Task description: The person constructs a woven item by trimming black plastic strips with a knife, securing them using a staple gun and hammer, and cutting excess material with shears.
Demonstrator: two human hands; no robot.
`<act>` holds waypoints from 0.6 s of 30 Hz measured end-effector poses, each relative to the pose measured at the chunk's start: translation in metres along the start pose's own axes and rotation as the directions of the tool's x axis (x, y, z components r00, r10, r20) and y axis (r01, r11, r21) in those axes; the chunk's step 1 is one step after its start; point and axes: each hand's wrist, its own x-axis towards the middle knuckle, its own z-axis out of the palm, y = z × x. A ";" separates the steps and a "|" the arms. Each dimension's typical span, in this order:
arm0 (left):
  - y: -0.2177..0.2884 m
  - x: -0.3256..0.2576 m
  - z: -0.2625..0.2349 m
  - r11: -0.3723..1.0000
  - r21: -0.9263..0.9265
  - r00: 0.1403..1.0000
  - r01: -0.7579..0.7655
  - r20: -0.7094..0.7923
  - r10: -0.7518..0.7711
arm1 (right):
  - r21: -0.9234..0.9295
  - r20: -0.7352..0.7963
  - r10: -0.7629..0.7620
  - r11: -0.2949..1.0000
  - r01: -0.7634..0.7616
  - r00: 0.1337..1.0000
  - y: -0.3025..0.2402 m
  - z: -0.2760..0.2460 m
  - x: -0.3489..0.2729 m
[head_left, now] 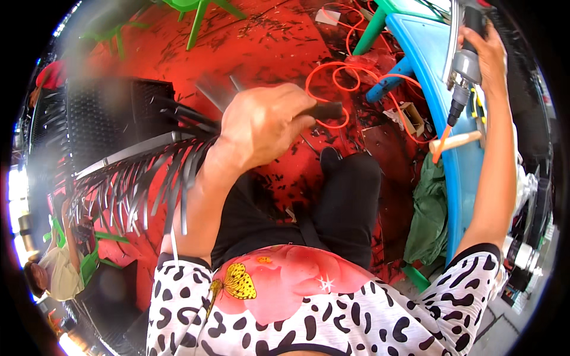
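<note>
My left hand (261,124) is closed around a short black strip (326,110), whose end sticks out past the thumb and fingertips. Behind that wrist, a fringe of loose black strips (136,193) hangs along a metal frame edge (133,148), next to a dark woven panel (116,115). At the upper right, my right hand (490,56) grips an air tool (467,66) with a black handle and grey body. An orange hose (440,145) runs from the tool's coupling. The tool is held over the blue plastic stool, and its far end runs out of view.
The blue stool (432,59) stands at my right, with a wooden-handled hammer (457,142) on it. Orange hose coils lie on the red floor (267,41), littered with black scraps. Nearby are a small cardboard box (409,118), a green bag (428,219) and a green chair (199,18).
</note>
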 end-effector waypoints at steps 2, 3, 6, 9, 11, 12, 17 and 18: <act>-0.001 -0.002 0.002 0.999 -0.031 0.999 -0.017 -0.028 0.016 | 0.300 0.070 -0.041 0.954 0.018 0.997 -0.040 -0.013 -0.028; -0.003 -0.002 0.002 0.999 -0.044 0.999 -0.029 -0.034 0.027 | 0.433 0.100 -0.024 0.901 -0.022 0.995 -0.069 -0.010 -0.049; 0.002 -0.001 0.003 0.998 -0.056 0.999 -0.035 -0.008 0.035 | 0.453 0.173 -0.012 0.889 -0.069 0.985 -0.112 -0.003 -0.112; -0.004 -0.017 0.005 1.000 0.011 0.999 -0.017 -0.030 0.018 | 0.341 0.179 0.029 0.936 -0.090 0.983 -0.138 0.037 -0.171; 0.003 -0.012 0.011 0.999 -0.032 1.000 0.000 0.007 0.000 | 0.265 0.202 0.106 0.951 -0.158 0.974 -0.144 0.044 -0.211; 0.006 -0.009 0.014 1.000 -0.016 1.000 -0.010 0.020 0.010 | 0.263 0.188 0.177 0.939 -0.223 0.966 -0.144 0.048 -0.229; 0.016 -0.015 0.013 1.000 -0.020 0.999 -0.017 0.035 0.018 | 0.191 0.275 0.326 0.903 -0.384 0.904 -0.161 0.068 -0.290; 0.016 -0.016 0.013 1.000 -0.024 0.999 -0.018 0.033 0.019 | 0.180 0.298 0.352 0.892 -0.415 0.887 -0.161 0.071 -0.296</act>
